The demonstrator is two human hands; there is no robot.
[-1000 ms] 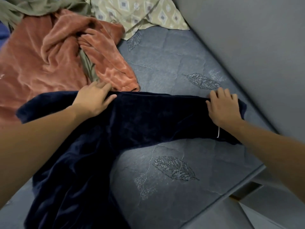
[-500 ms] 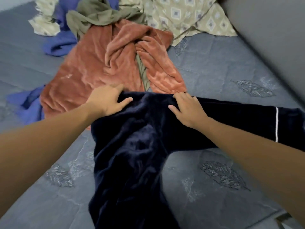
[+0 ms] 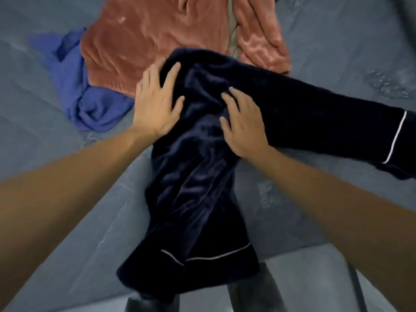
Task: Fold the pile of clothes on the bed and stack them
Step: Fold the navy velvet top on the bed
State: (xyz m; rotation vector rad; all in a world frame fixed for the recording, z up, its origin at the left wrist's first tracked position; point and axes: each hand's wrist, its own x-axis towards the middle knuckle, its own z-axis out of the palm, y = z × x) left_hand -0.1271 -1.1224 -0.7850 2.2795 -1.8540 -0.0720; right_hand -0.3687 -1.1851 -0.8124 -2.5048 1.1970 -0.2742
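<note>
Navy velvet trousers lie on the bed, bent at the waist into an L. One leg runs toward the near edge of the bed and its cuff, trimmed with a thin white line, hangs just over that edge. The other leg runs out to the right, its white-trimmed cuff at the frame's right margin. The waist end sits at the top of the bend, overlapping the lower border of the rust-coloured velvet garment.

Left hand: flat, fingers spread and straight, pressing on the left edge of the waist; part of the palm lies over the rust fabric's border. Right hand: flat, fingers extended, pressing on the crumpled fabric at the bend. Neither hand grips anything.

Open room: bare bed surface to the left of the near leg and in the wedge between the two legs. Far right of the bed, beyond the right leg, is also uncovered. Left of the waist, a crumpled blue garment lies touching the rust one. A strip of olive fabric shows between the rust folds.

Surface: grey quilted cover with pale stitched leaf motifs. Below the bed edge, grey floor and two dark shapes, blurred; cannot identify them. Frame is motion-blurred overall.
</note>
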